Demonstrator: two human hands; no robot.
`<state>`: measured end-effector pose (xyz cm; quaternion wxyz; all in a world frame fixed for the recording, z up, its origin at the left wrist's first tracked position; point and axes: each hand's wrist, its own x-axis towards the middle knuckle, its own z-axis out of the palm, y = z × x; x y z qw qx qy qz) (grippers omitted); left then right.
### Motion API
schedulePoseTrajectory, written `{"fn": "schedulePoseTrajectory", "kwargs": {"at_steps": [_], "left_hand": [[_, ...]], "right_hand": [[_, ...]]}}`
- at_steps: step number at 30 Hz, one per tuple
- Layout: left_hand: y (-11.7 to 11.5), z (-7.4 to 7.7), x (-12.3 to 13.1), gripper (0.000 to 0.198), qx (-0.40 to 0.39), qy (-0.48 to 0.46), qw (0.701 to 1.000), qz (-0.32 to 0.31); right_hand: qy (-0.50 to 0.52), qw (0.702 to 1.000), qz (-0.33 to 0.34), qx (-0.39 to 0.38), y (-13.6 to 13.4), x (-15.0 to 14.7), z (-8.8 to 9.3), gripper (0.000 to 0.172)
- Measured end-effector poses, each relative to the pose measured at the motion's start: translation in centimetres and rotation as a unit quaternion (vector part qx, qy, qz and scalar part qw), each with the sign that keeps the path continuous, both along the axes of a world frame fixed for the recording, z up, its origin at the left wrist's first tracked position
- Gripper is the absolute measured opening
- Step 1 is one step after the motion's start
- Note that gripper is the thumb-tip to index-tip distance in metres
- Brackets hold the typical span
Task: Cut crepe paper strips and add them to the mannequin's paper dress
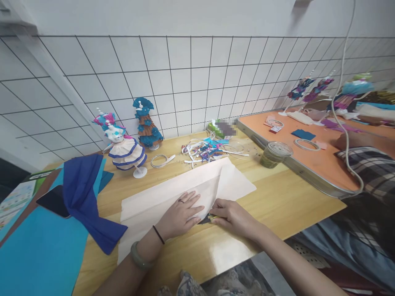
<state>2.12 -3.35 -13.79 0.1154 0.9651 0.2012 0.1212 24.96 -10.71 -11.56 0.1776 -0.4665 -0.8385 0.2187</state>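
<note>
A large sheet of off-white paper (182, 181) lies on the wooden table, with its right part folded or lifted at an angle. My left hand (185, 211) rests flat on the paper, fingers spread. At the paper's near edge, my right hand (231, 216) is closed on what looks like a yellow-and-black utility knife (212, 217), mostly hidden by the fingers. Its dark end points left, close to my left fingertips and against the paper. The tips of both hands are only a short way apart.
Beyond the paper lie paper scraps (205, 150), a roll of tape (159, 160) and a lidded jar (274, 155). Two paper-dressed dolls (126, 150) stand back left. Blue paper (46, 246) and a phone (54, 201) lie left. A person's plaid sleeve (367, 164) is at the orange table (308, 164).
</note>
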Motion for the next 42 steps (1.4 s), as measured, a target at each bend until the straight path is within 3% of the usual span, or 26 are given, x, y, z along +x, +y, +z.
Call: {"fn": "schedulePoseTrajectory", "kwargs": {"at_steps": [42], "left_hand": [[0.14,0.29,0.29,0.035,0.015,0.020,1.000,0.005]], "right_hand": [[0.000,1.000,-0.010,0.006,-0.39,-0.27,-0.39,0.030]]}}
